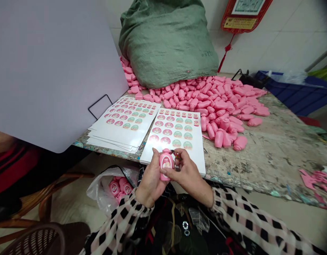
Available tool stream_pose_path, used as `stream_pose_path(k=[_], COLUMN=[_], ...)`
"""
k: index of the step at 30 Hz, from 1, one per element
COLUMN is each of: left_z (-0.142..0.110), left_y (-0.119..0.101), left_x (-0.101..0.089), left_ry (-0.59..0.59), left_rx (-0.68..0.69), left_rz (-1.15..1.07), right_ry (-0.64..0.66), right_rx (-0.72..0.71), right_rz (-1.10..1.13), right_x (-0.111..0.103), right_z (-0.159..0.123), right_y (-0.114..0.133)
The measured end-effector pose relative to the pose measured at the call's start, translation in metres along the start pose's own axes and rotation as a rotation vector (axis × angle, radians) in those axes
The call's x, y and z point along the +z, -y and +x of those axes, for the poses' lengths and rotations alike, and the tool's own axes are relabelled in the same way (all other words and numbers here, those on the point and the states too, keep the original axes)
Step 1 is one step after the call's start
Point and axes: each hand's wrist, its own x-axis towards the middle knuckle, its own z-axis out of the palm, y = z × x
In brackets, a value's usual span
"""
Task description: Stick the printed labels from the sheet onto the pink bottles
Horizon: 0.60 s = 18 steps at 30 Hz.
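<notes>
A small pink plastic bottle (pixel 166 170) with a "BABY" label on its front is held upright over the table's near edge. My left hand (pixel 152 179) cradles it from the left and below, fingers wrapped behind. My right hand (pixel 188 175) grips its right side, thumb pressed on the lower label. By the right index finger, a small dark and reddish item (pixel 176 155) shows; I cannot make out what it is. Just beyond my hands lies a stack of sticker sheets (pixel 198 156) with pink and green labels; more sticker sheets (pixel 112 136) lie to its left.
Many pink bottles (pixel 219 102) are heaped on the table under a green sack (pixel 168 42). Below the left edge, a plastic bag (pixel 99 187) contains labelled bottles. A grey panel (pixel 51 71) stands left, beside a person's red sleeve (pixel 14 166). A blue crate (pixel 293 94) is at right.
</notes>
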Motion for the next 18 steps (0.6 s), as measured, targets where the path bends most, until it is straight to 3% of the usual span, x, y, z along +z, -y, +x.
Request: stream_pose_path(k=[3,8,11,14,18], left_z=[0.001,-0.009,-0.02,-0.032,-0.046], left_y=[0.002,0.004,-0.001,-0.009,-0.017], left_x=[-0.001,0.0,-0.003,-0.021,-0.072], left_ry=[-0.011,0.078,0.128,0.006,-0.308], left_rx=[-0.011,-0.114,-0.099,-0.048,0.041], left_rz=[0.047,0.16,0.254,0.382,0.461], right_ry=[-0.016,-0.065,-0.07,-0.109,-0.234], right_rx=[0.045,0.061,0.026,-0.03,-0.083], right_rz=[0.072,0.222,0.169,0.007,-0.332], right_x=[0.0,-0.002,-0.007,-0.027,-0.082], right_z=[0.0,0.012,0.017,0.019,0.026], right_y=[-0.003,-0.002,-0.008,-0.019,-0.03])
